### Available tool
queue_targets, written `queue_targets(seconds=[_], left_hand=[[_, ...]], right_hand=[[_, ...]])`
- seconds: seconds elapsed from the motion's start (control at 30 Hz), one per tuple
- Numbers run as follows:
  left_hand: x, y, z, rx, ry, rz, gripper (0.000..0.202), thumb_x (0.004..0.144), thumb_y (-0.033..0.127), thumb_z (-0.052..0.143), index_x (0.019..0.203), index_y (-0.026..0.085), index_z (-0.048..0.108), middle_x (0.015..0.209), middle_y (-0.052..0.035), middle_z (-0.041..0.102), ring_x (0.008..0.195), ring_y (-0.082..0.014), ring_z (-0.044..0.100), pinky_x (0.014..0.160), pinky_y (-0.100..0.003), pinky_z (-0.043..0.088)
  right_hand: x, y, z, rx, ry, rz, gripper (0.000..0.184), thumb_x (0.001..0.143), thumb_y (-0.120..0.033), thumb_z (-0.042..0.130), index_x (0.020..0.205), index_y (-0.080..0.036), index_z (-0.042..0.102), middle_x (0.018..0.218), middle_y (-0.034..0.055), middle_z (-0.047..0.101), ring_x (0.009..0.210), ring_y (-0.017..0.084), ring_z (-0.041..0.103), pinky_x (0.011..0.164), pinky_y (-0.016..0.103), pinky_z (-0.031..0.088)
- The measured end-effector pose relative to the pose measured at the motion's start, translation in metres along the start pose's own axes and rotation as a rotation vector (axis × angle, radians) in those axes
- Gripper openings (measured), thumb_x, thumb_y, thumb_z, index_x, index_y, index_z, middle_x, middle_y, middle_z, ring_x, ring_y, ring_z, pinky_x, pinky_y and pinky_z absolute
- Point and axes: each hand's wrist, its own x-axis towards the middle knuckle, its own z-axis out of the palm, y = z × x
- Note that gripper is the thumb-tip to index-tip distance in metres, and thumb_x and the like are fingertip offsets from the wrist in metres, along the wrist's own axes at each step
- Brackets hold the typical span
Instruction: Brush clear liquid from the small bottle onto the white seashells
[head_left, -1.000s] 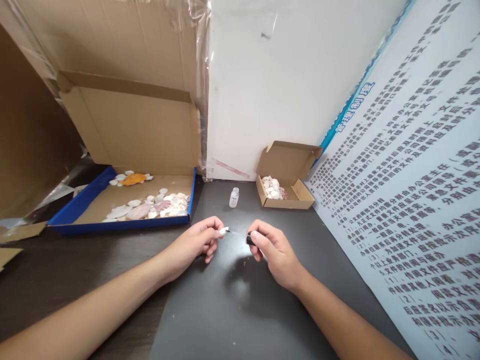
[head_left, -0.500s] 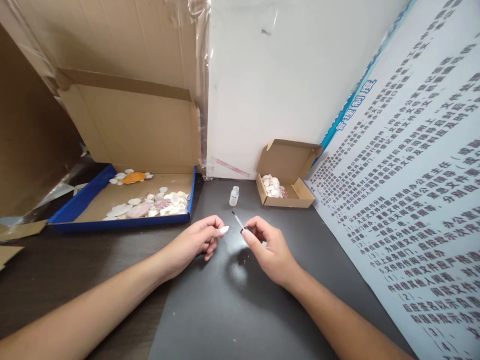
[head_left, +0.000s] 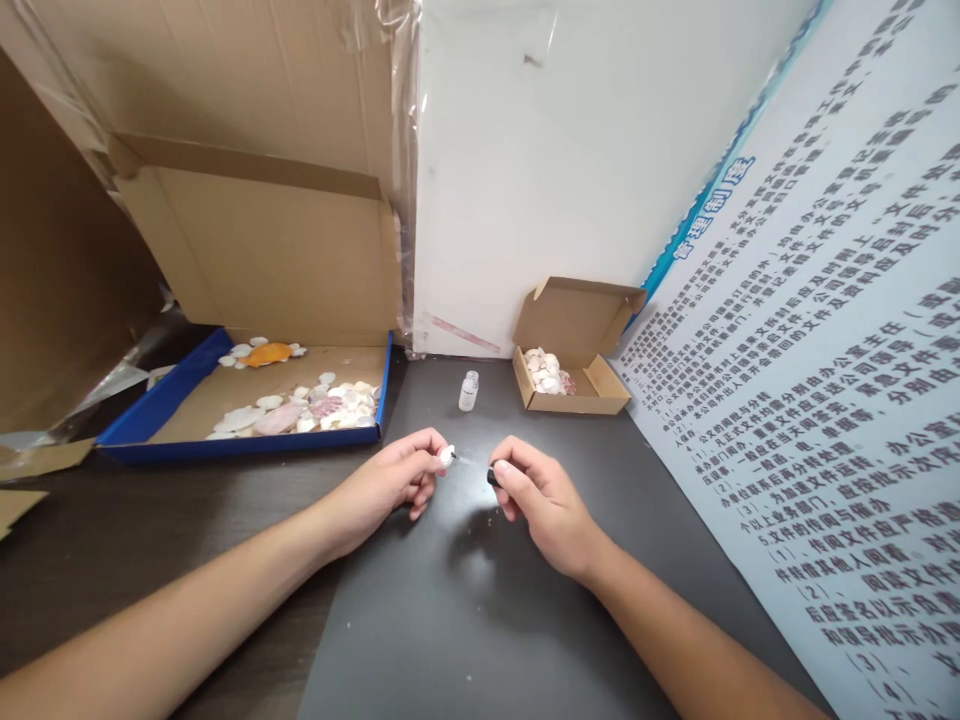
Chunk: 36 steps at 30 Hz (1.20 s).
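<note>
A small white seashell [head_left: 448, 456] is pinched between the thumb and finger of my left hand [head_left: 405, 472]. My right hand [head_left: 534, 492] grips a brush by its black cap [head_left: 493, 474]. The thin brush stem points left, and its dark tip [head_left: 456, 457] is at the shell's right edge, seemingly touching it. Beyond my hands a small clear glass bottle [head_left: 468, 392] with a pale label stands upright and uncapped on the dark table mat [head_left: 420, 620].
On the left lies an open blue-sided cardboard box [head_left: 247, 452] with many shells and an orange shell [head_left: 268, 354]. A smaller open cardboard box [head_left: 574, 403] of shells stands at the back right. A white board [head_left: 480, 200] and a printed poster [head_left: 825, 400] border the table.
My right hand has turned the brush so that it points left, bringing its tip from above the mat to the shell. The shell has tilted slightly in my left hand.
</note>
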Motion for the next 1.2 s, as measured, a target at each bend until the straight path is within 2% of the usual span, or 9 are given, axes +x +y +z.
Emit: queue_targets(seconds=[0.17,0.33,0.5,0.6,0.67,0.8,0.97,1.1,1.2], left_hand=[[-0.0003,0.0003,0.0006,-0.008,0.007,0.012,0.019,0.078,0.034,0.059,0.079,0.019,0.048,0.058,0.0055,0.041,0.05,-0.0089,0.036,0.048,-0.02,0.034],[0.0022,-0.0028,-0.0013,-0.015,-0.01,0.012,0.017,0.078,0.032,0.057,0.079,0.019,0.048,0.059,0.0057,0.042,0.048,-0.0079,0.037,0.047,-0.02,0.035],[0.0019,-0.0029,-0.0016,0.005,-0.015,0.015,0.018,0.08,0.034,0.056,0.078,0.019,0.048,0.056,0.006,0.04,0.049,-0.0086,0.037,0.048,-0.02,0.035],[0.0014,-0.0026,-0.0011,0.0,-0.011,0.012,0.018,0.08,0.035,0.057,0.079,0.019,0.048,0.057,0.0059,0.04,0.05,-0.0087,0.037,0.048,-0.02,0.035],[0.0015,-0.0026,-0.0009,-0.009,-0.009,0.017,0.017,0.08,0.033,0.057,0.08,0.019,0.048,0.059,0.0056,0.042,0.05,-0.0085,0.038,0.048,-0.02,0.035],[0.0026,-0.003,-0.0012,0.0,-0.015,0.02,0.017,0.081,0.034,0.056,0.08,0.019,0.048,0.06,0.0055,0.041,0.051,-0.0083,0.038,0.048,-0.02,0.036],[0.0033,-0.0044,-0.0023,-0.003,-0.015,0.02,0.015,0.081,0.032,0.054,0.081,0.018,0.048,0.069,0.0037,0.047,0.05,-0.0073,0.039,0.047,-0.02,0.036],[0.0028,-0.0039,-0.0025,-0.003,-0.018,0.014,0.012,0.083,0.03,0.053,0.082,0.018,0.048,0.077,0.0023,0.051,0.051,-0.0067,0.041,0.048,-0.02,0.036],[0.0018,-0.0029,-0.002,-0.004,-0.022,0.013,0.012,0.084,0.029,0.052,0.082,0.018,0.048,0.076,0.0025,0.05,0.051,-0.0067,0.041,0.048,-0.02,0.036]], right_hand=[[0.0013,-0.0003,-0.0007,-0.088,0.081,0.025,0.031,0.094,-0.044,0.048,0.077,-0.018,0.049,0.062,-0.0035,0.043,0.057,0.009,0.041,0.056,0.022,0.033],[0.0025,-0.0028,-0.0005,0.115,-0.017,0.049,0.034,0.092,-0.048,0.045,0.077,-0.018,0.048,0.061,-0.0033,0.046,0.053,0.009,0.042,0.056,0.023,0.036],[0.002,-0.0013,-0.0004,-0.091,0.126,0.021,0.034,0.092,-0.046,0.05,0.073,-0.018,0.048,0.06,-0.0036,0.042,0.056,0.009,0.038,0.055,0.022,0.031],[0.0012,-0.0016,-0.0011,0.043,0.057,0.019,0.036,0.093,-0.048,0.045,0.074,-0.018,0.047,0.06,-0.0033,0.044,0.055,0.009,0.041,0.056,0.023,0.035],[0.0009,-0.0012,-0.0009,0.037,0.024,0.024,0.036,0.094,-0.048,0.045,0.075,-0.018,0.047,0.06,-0.0032,0.045,0.054,0.009,0.042,0.056,0.023,0.035],[0.0014,0.0004,-0.0001,-0.13,0.122,0.006,0.034,0.093,-0.045,0.049,0.073,-0.018,0.048,0.06,-0.0033,0.042,0.057,0.009,0.039,0.055,0.022,0.031],[0.0016,-0.001,0.0008,0.066,0.011,0.032,0.034,0.094,-0.046,0.045,0.075,-0.018,0.047,0.06,-0.0033,0.045,0.054,0.009,0.041,0.055,0.022,0.035],[0.0012,-0.001,0.0016,-0.126,0.092,0.012,0.033,0.093,-0.043,0.049,0.072,-0.018,0.048,0.06,-0.0036,0.042,0.056,0.009,0.038,0.055,0.022,0.031],[-0.0001,-0.0014,0.0014,-0.057,0.082,0.007,0.033,0.094,-0.044,0.047,0.073,-0.018,0.047,0.06,-0.0036,0.043,0.056,0.009,0.039,0.055,0.022,0.032]])
